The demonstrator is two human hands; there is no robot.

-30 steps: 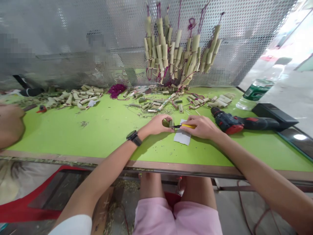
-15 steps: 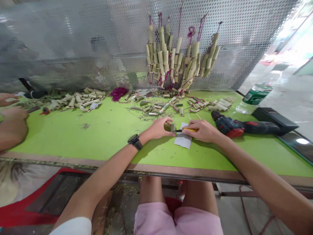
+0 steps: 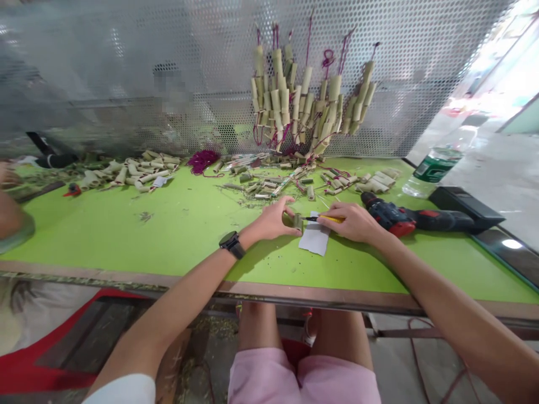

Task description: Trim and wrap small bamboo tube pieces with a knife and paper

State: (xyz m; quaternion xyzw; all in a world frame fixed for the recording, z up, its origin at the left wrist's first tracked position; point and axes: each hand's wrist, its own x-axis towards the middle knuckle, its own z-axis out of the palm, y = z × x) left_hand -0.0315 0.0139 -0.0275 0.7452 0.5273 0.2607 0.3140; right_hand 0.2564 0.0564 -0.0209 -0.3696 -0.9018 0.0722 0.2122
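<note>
A short bamboo tube [image 3: 297, 222] stands upright between the thumb and fingers of my left hand [image 3: 273, 220], just above the green tabletop. My right hand [image 3: 352, 222] is closed around a slim yellow utility knife [image 3: 332, 219]. Its dark, narrow tip points left and reaches the tube's right side or stops just short of it; I cannot tell which. Beneath the knife lies a torn piece of white paper [image 3: 315, 238], partly shaded by my right hand. Small dark specks are scattered on the table in front of the paper.
Right of my hand lie a cordless drill [image 3: 389, 216], a black box [image 3: 463, 207] and a water bottle [image 3: 433, 171]. Bamboo strings [image 3: 311, 101] hang on the perforated metal panel [image 3: 202, 73]. Cut bamboo [image 3: 143, 171] and purple cord [image 3: 203, 161] lie behind. Another person's arm [image 3: 10, 216] is far left.
The knife has tilted slightly, its tip now a little higher against the tube. My left hand keeps its hold. At the far left, the other person's arm has drawn back toward the edge.
</note>
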